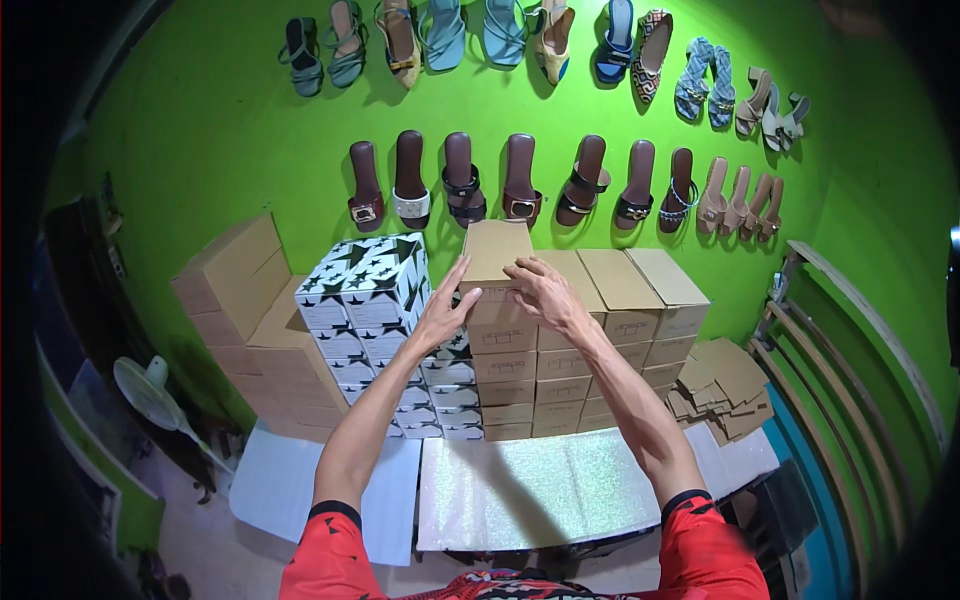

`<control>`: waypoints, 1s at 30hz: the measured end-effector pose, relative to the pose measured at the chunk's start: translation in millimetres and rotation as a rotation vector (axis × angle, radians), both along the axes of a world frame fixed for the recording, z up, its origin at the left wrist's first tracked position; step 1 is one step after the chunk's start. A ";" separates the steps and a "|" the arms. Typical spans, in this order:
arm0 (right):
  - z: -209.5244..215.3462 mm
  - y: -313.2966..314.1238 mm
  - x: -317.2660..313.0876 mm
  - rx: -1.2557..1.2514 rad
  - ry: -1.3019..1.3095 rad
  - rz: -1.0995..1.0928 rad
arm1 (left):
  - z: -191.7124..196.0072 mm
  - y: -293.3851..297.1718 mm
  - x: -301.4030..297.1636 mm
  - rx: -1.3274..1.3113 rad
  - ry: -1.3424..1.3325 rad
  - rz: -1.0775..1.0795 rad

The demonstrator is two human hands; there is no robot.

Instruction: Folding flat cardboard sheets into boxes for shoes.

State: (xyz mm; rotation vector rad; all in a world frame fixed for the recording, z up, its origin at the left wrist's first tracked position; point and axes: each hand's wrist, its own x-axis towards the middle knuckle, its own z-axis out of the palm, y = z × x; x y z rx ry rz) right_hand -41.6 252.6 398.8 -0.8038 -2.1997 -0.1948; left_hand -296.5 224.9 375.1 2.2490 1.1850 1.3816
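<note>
A brown cardboard box [499, 245] tops the middle stack, standing higher than the boxes to its right. My left hand [444, 307] holds its left front corner, fingers stretched along the side and thumb at the front. With bent fingers over the top and front edge, my right hand [548, 294] grips the same box near its right front corner. Part of the box's front is behind the right hand. Directly under it are more brown boxes [504, 368] in a column.
Black-and-white star-patterned boxes [365, 268] are stacked left of the middle column; larger brown cartons [240, 275] stand farther left. Flattened cardboard pieces [722, 385] lie at right. A glittery covered table [490, 490] fronts the stacks. Sandals [519, 170] hang on the green wall. A fan [150, 390] stands left.
</note>
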 end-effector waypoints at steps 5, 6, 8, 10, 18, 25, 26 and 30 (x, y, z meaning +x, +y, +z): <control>-2.2 -8.0 -2.9 -0.013 0.030 0.019 | -10.2 -0.2 -0.4 0.030 -0.017 0.036; -3.6 -8.8 -2.0 -0.012 0.040 0.002 | -11.3 0.8 1.7 0.033 -0.020 0.037; -4.3 -8.6 -1.2 -0.016 0.041 -0.021 | -11.9 2.5 2.3 0.058 -0.027 0.037; -6.7 -5.7 0.5 -0.020 0.045 -0.025 | -12.3 2.3 4.5 0.057 -0.032 0.036; -4.0 -16.6 6.6 0.002 0.070 -0.053 | -7.5 -15.5 17.2 0.125 -0.068 0.166; -32.6 -28.7 57.9 0.197 0.121 -0.227 | -30.6 -23.9 80.5 0.672 0.218 0.258; -40.8 -30.8 73.2 0.215 0.128 -0.243 | -33.7 -25.2 99.6 0.731 0.225 0.200; -78.4 -54.3 149.6 0.185 0.215 -0.297 | -68.9 -36.9 187.2 0.769 0.234 -0.076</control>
